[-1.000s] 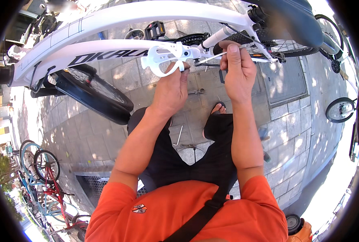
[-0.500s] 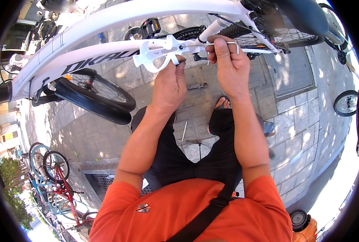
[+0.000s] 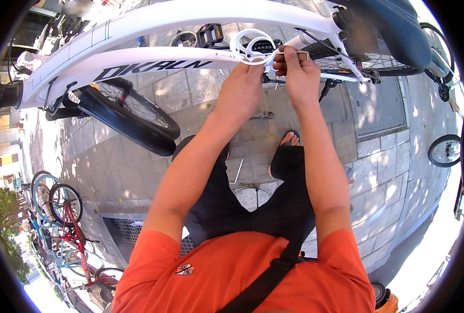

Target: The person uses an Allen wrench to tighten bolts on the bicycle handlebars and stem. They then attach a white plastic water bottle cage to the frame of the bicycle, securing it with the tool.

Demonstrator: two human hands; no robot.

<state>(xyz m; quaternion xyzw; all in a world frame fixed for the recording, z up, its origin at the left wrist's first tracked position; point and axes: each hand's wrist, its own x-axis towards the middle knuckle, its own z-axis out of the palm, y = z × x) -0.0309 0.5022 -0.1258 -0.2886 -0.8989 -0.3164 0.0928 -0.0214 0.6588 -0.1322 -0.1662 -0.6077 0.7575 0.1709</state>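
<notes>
A white bottle cage (image 3: 233, 47) is seen nearly end-on, its ring facing me, close to the down tube of a white bicycle frame (image 3: 138, 65). The fingers of my left hand (image 3: 240, 88) are closed on the cage's near side. Between the thumb and fingers of my right hand (image 3: 300, 78) is an L-shaped hex key (image 3: 304, 52), its short bent end pointing to the right. The key's tip is near the cage; whether it sits in a bolt cannot be made out. Fingertips of both hands are partly hidden.
On the paving lie a wrench (image 3: 263, 115) and another hex key (image 3: 237, 171). The front wheel (image 3: 127, 120) stands at left, the pedal (image 3: 210, 34) beyond the frame, the dark saddle (image 3: 393, 26) at upper right. Several parked bicycles (image 3: 70, 229) are at lower left.
The bottle cage has moved right and turned from side-on to nearly end-on. My left hand has gone right with it. My right hand still holds the hex key, slightly lower.
</notes>
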